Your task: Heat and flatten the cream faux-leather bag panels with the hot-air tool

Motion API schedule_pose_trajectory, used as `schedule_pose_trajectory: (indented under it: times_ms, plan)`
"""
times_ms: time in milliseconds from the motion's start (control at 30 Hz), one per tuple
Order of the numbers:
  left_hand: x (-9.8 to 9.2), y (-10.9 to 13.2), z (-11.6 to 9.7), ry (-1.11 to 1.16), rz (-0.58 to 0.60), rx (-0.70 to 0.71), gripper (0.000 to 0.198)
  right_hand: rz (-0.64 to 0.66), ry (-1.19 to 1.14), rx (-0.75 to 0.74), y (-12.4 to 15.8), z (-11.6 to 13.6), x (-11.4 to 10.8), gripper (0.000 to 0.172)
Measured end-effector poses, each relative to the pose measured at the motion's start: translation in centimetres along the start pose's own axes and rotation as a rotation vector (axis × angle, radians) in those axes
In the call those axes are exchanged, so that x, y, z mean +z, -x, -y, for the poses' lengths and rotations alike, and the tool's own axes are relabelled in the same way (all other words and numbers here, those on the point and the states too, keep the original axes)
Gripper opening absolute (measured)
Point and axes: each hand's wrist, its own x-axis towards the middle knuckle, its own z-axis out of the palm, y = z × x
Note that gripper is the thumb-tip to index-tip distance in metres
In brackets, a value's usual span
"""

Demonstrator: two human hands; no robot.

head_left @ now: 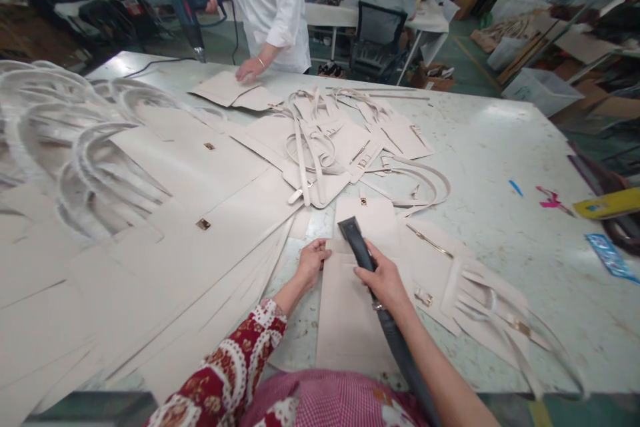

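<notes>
In front of me lies a long beige leather-like panel (350, 320), with a gold-coloured clasp (363, 201) near its far end. My left hand (313, 262) is at the panel's left edge, fingers and thumb pinched on it. My right hand (384, 275) is wrapped round a black hose with a flat nozzle (351, 232). The nozzle tilts up to the left over the panel; whether it touches the panel I cannot tell. Right of it rests a beige bag piece (435, 260) with a zip, buckle and straps.
Large stacked beige sheets (150, 267) and curved, wrapped strips (95, 140) cover the left side. More beige pieces with straps (320, 153) lie beyond my hands. Across the table, a person in white (270, 7) holds a heat gun (183, 10). A yellow item (607, 204) lies at far right.
</notes>
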Motion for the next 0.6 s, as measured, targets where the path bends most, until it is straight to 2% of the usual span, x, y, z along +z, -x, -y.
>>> schedule_pose_trajectory:
  times_ms: [133, 233, 300, 433, 500, 600]
  plan:
    - [-1.1, 4.6, 2.2, -0.086, 0.04, -0.052, 0.035, -0.113, 0.023, 0.013, 2.2, -0.8, -2.4, 0.071]
    - [-2.1, 6.8, 4.4, -0.309, 0.043, 0.068, 0.029, -0.158, 0.042, 0.068, 5.4, -2.2, -4.1, 0.072]
    - [-2.2, 6.2, 5.1, -0.459, 0.029, 0.174, 0.026, -0.161, 0.047, 0.115, 7.7, -3.5, -4.6, 0.072]
    - [-0.3, 1.8, 4.1, -0.547, 0.021, 0.277, 0.027, -0.084, 0.051, 0.163, 12.1, -5.8, -4.8, 0.073]
    - [0.9, -0.1, 3.0, -0.597, 0.038, 0.344, 0.037, -0.001, 0.032, 0.145, 14.0, -6.5, -4.8, 0.071]
    - [1.9, -0.9, 1.7, -0.687, 0.107, 0.437, 0.063, 0.154, -0.011, 0.126, 15.9, -7.1, -4.3, 0.069]
